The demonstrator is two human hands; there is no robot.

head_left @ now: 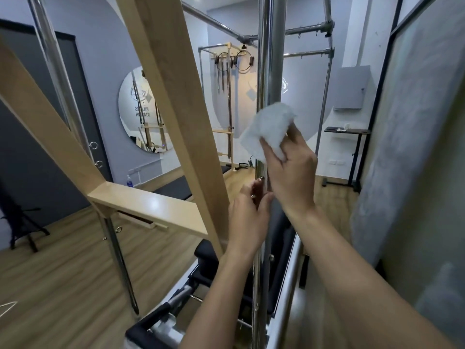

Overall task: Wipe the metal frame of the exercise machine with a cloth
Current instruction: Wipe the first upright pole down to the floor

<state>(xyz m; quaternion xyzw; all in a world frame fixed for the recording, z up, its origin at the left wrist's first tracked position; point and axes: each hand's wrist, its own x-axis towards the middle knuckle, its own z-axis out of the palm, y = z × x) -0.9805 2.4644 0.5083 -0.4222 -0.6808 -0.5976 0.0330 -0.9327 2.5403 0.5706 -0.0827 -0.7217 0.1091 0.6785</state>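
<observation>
A shiny vertical metal pole [268, 59] of the exercise machine frame rises straight in front of me. My right hand [292, 170] holds a white cloth [266, 129] pressed against the pole at mid height. My left hand [247, 215] sits lower, fingers curled around the same pole near a small metal eyelet [260, 180]. Whether it grips the pole firmly or just touches it is unclear. Overhead, horizontal metal bars [305, 30] join the frame.
Light wooden beams [173, 96] cross diagonally at left, close to the pole. The machine's black padded carriage [208, 255] lies below. A grey textured wall [415, 147] stands close on the right. A round mirror [141, 112] and another frame stand farther back on the wood floor.
</observation>
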